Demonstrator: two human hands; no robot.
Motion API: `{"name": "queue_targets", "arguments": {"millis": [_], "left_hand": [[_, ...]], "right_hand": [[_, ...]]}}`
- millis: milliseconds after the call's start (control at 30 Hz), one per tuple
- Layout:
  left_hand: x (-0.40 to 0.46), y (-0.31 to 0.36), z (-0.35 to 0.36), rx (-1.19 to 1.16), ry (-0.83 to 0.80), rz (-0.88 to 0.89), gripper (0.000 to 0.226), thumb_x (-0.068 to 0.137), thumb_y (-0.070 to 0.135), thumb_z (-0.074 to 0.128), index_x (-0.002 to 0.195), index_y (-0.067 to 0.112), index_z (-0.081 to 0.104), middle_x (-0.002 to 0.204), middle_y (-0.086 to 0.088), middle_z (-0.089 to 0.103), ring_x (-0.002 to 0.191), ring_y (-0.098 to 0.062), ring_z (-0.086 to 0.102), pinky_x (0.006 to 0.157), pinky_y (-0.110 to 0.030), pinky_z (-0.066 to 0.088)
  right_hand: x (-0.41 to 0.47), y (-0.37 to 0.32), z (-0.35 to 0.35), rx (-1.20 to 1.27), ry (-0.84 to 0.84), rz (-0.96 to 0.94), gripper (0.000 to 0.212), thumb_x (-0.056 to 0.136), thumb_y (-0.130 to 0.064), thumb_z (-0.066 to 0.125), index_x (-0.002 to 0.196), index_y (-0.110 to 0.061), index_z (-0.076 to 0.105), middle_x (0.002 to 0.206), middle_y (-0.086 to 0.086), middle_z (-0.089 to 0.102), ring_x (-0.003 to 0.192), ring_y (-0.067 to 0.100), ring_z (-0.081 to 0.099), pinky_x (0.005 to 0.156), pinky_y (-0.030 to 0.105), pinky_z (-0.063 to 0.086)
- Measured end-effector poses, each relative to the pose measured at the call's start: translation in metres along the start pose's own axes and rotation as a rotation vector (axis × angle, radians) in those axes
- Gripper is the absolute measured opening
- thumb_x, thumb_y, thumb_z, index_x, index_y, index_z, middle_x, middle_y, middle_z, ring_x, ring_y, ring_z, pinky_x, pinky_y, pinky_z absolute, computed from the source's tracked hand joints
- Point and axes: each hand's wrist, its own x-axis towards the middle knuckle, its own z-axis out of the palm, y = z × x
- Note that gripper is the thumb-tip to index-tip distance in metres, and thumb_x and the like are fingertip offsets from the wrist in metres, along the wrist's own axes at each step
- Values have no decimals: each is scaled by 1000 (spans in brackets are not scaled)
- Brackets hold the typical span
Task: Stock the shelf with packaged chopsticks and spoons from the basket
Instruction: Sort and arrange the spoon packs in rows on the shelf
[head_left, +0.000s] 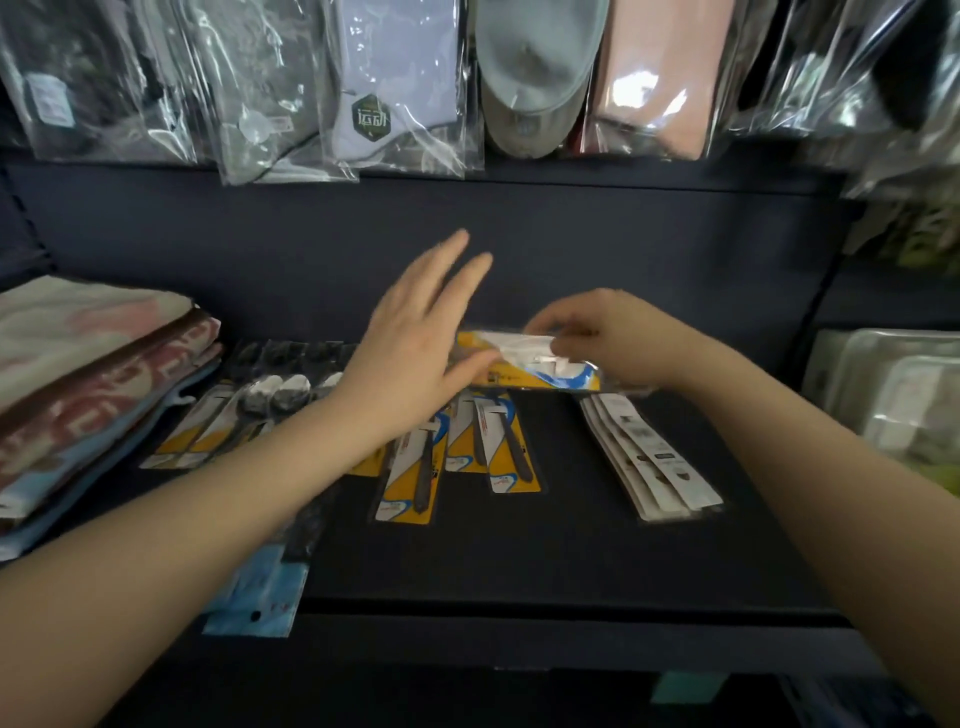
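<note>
- Spoon package in yellow, white and blue card under clear plastic (530, 364), lying crosswise above the dark shelf (519, 561), held near the back of it.
- My right hand (597, 332) grips the right part of this package, fingers curled over its top edge.
- My left hand (415, 358) is released, fingers straight and spread; its thumb tip touches the left end of the package. The fingers are blurred.
- Below the held package, several more yellow carded packs with dark-handled utensils (457, 452) lie flat on the shelf, lengthwise, overlapping one another.
- To their left, under my left forearm, lie packs of shiny metal spoons on yellow card (244, 410), fanned side by side.
- To the right, a small stack of narrow white sleeved packs (649, 457) lies flat, slanted, well apart from the yellow ones. I cannot tell what is inside them.
- At the shelf's front left edge, a pale blue carded pack (260, 597) partly overhangs, under my left arm.
- Folded towels in cream, pink and brown (88, 374) are stacked at the far left of the shelf.
- Above, clear plastic bags of socks and other cloth goods (395, 88) hang in a row.
- At the far right, clear plastic containers (893, 395) sit on a neighbouring shelf.
</note>
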Motion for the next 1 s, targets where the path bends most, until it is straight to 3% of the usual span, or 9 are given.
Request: {"name": "queue_targets", "arguments": {"millis": [100,200,300,433,500,600,800,933,1000], "left_hand": [[7,8,-11,108,-247,3,53,83,50,54,126,19,48,119,-3,58,105,-19,57,85,-34,48],[-1,3,-10,-59,-385,-157,18,88,41,54,83,24,51,73,5,56,61,-7,50,53,-27,39],[-15,-13,-4,-316,-325,-462,22,92,30,53,72,21,50,66,4,51,57,-10,47,49,-27,34],[-27,-24,4,-654,-317,-784,17,95,17,46,88,7,58,67,-6,52,61,-19,49,65,-31,42],[-30,-27,5,-657,-371,-804,19,95,15,46,93,1,59,70,-10,51,66,-21,48,70,-33,41],[-31,-28,5,-672,-381,-813,19,94,16,47,94,2,60,76,-16,56,72,-23,53,80,-37,45],[-35,-31,8,-677,-378,-849,20,94,26,48,94,9,60,92,-24,66,90,-37,62,96,-52,44],[-38,-33,11,-694,-350,-818,21,96,23,45,103,9,58,60,-2,48,67,-19,49,84,-40,45],[-38,-33,12,-699,-335,-812,20,96,22,45,103,9,58,59,-1,47,64,-16,47,76,-35,44]], "right_hand": [[1,-19,-8,-152,8,-158,26,91,-13,55,112,-23,68,109,-6,70,98,11,61,92,27,43],[9,-27,6,-316,353,-251,22,83,-9,61,103,-16,70,101,5,68,102,27,59,108,40,28],[14,-24,31,-279,769,-99,25,77,-6,60,102,-6,62,104,17,61,96,39,57,85,44,45],[18,-12,72,-90,10,350,27,89,-32,57,100,-8,56,104,12,59,100,30,56,68,26,39],[19,-8,92,-47,-137,445,46,85,-49,57,107,-8,55,109,12,58,104,30,56,69,28,41],[24,-9,105,-117,-69,517,74,78,-56,60,131,-9,39,127,14,52,113,31,56,81,37,48],[35,1,101,189,-41,649,61,84,-27,66,130,-2,37,119,16,56,103,27,57,72,31,45],[37,14,103,448,11,673,9,88,-10,58,94,-3,54,68,5,47,56,14,43,39,22,36],[38,18,101,528,48,685,22,89,-4,54,71,-13,46,63,1,41,51,10,37,27,11,33]]}}
